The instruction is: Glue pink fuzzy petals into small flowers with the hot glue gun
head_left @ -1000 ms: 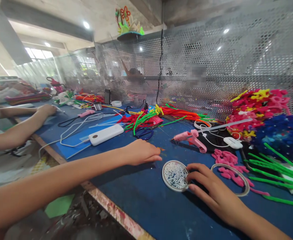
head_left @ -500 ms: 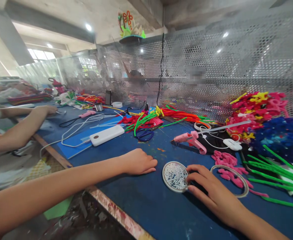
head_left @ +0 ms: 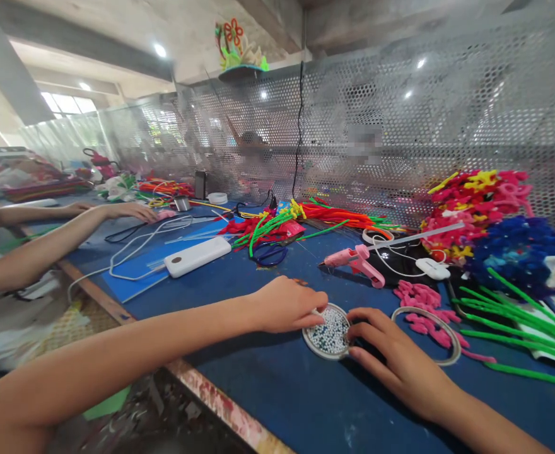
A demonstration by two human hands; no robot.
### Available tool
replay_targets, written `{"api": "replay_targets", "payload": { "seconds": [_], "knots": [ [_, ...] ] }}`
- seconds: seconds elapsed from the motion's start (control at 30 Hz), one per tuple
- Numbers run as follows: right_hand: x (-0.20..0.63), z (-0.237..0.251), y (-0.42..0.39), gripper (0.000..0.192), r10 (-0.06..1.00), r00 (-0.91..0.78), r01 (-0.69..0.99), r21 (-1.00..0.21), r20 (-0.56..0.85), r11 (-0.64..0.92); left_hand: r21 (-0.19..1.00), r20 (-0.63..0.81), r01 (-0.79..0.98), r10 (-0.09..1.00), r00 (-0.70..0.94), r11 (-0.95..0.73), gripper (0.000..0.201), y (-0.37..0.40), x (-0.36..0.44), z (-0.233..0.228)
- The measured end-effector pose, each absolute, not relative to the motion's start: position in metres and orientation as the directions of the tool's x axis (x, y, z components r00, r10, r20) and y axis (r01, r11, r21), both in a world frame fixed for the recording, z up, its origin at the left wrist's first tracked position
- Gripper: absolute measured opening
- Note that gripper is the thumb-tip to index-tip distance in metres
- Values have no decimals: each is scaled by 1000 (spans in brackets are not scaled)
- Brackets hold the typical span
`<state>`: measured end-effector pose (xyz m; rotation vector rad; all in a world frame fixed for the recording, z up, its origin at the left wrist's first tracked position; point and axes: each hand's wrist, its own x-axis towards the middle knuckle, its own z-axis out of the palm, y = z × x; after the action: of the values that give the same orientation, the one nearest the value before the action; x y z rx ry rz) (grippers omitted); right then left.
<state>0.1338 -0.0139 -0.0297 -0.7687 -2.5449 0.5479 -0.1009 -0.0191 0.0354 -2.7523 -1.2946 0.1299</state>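
A round, shallow dish (head_left: 306, 345) lies on the blue table, filled with small white beads (head_left: 332, 331). Curved around its right edge, the fingers of my right hand (head_left: 393, 353) grip the rim. My left hand (head_left: 291, 306) is at the dish's upper left, fingers bent and pressed together, tips over the beads. Whatever they pinch, if anything, is hidden. Just right of my right hand, an empty-looking ring (head_left: 450, 334) lies partly around pink fuzzy pieces (head_left: 422, 299). A pink glue gun (head_left: 360, 261) with a long glue stick rests behind the dish.
Green pipe cleaners (head_left: 509, 321) and piles of pink (head_left: 476, 208) and blue fuzzy flowers (head_left: 518, 255) stand at the right. A white power bank (head_left: 198, 256) with a cable lies left, by a blue board (head_left: 130, 280). Another person's arms (head_left: 69, 233) reach in at far left.
My left hand has moved right, from beside the dish to over its rim and beads. My right hand stays at the dish. The other person's hand has reached farther right along the table.
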Motion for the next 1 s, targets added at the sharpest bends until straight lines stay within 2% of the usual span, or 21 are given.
{"api": "replay_targets", "payload": {
  "seconds": [0.1, 0.23, 0.33, 0.43, 0.5, 0.67, 0.8, 1.0],
  "knots": [
    [135, -30, -14, 21, 603, -737, 434, -470, 306, 769, 7, 34, 759, 759, 650, -651, 45, -20, -98, 28],
    [135, -31, -12, 21, 639, -684, 458, -474, 352, 752, 262, 175, 690, 736, 654, -675, 75, -24, -100, 14],
    [135, -32, -12, 21, 658, -654, 477, -471, 374, 742, 444, 140, 678, 793, 593, -585, 88, -26, -99, 1],
    [134, -32, -12, 20, 661, -642, 486, -460, 389, 743, 604, 107, 651, 856, 505, -460, 90, -24, -97, -9],
    [133, -31, -12, 20, 661, -640, 489, -456, 393, 744, 638, 108, 639, 871, 479, -430, 91, -21, -98, -11],
    [133, -32, -13, 20, 665, -650, 499, -453, 368, 739, 615, 69, 700, 909, 411, -363, 92, -16, -113, -6],
    [132, -33, -14, 19, 646, -683, 489, -442, 342, 752, 666, 46, 683, 931, 363, -300, 89, -11, -135, -3],
    [132, -32, -14, 19, 638, -690, 497, -418, 341, 761, 712, 13, 649, 929, 369, -268, 90, -2, -163, 0]
  ]
}}
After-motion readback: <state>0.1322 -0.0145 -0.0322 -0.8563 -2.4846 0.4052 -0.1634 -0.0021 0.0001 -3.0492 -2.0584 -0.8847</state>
